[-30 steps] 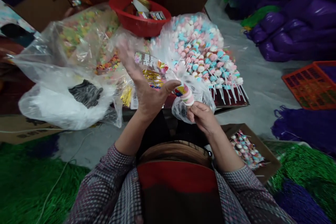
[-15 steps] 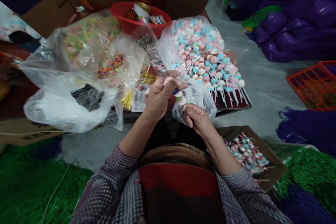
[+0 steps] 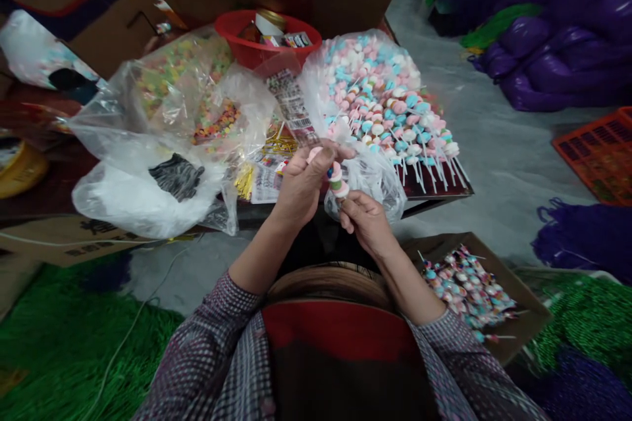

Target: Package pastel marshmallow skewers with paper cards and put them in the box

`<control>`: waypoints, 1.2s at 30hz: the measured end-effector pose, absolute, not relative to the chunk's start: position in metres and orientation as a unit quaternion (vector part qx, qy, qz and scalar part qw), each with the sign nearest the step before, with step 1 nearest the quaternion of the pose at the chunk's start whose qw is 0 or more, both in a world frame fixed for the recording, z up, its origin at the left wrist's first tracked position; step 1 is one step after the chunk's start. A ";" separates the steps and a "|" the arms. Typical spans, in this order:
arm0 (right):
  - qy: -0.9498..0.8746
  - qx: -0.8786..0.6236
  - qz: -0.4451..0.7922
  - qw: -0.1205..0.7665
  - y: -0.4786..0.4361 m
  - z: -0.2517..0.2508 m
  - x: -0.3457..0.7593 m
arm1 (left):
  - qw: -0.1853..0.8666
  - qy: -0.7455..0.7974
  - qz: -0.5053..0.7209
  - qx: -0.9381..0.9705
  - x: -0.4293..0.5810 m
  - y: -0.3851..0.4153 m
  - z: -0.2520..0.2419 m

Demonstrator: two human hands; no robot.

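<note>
My left hand (image 3: 301, 181) is closed around a clear printed wrapper sleeve (image 3: 292, 105) that sticks up from it. My right hand (image 3: 364, 218) pinches the stick of a pastel marshmallow skewer (image 3: 337, 179), whose top sits against my left fingers at the sleeve's mouth. Just behind both hands lies a clear bag heaped with pink, blue and white marshmallow skewers (image 3: 378, 102), their sticks pointing right.
A clear bag of coloured sweets (image 3: 182, 89) and a white bag (image 3: 133, 194) sit at left. Gold twist ties (image 3: 244, 179) lie by my left hand. A red bowl (image 3: 261, 36) stands behind. A cardboard box of wrapped skewers (image 3: 469, 286) is at lower right.
My left hand, open and raised a second ago, has closed on the wrapper sleeve and met the skewer. My right hand kept the skewer and shifted slightly left.
</note>
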State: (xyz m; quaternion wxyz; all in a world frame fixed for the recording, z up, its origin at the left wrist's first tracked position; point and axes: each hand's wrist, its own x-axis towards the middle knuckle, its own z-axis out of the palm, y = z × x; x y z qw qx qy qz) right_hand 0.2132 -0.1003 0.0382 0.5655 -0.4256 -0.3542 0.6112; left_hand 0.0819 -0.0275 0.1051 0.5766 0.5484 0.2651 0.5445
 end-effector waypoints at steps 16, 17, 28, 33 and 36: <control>-0.381 -0.392 0.618 0.564 -0.126 0.050 0.222 | 0.471 0.206 0.536 0.670 0.072 -0.035 0.127; -0.386 -0.396 0.615 0.563 -0.128 0.050 0.223 | 0.486 0.213 0.556 0.640 0.074 -0.037 0.128; -0.366 -0.494 0.477 0.628 -0.134 0.043 0.227 | 0.619 0.267 0.612 0.413 0.105 -0.045 0.114; -0.321 -0.411 0.664 0.536 -0.131 0.050 0.229 | 0.665 0.249 0.568 0.416 0.101 -0.043 0.112; -0.308 -0.406 0.660 0.552 -0.129 0.053 0.229 | 0.683 0.234 0.558 0.409 0.098 -0.040 0.110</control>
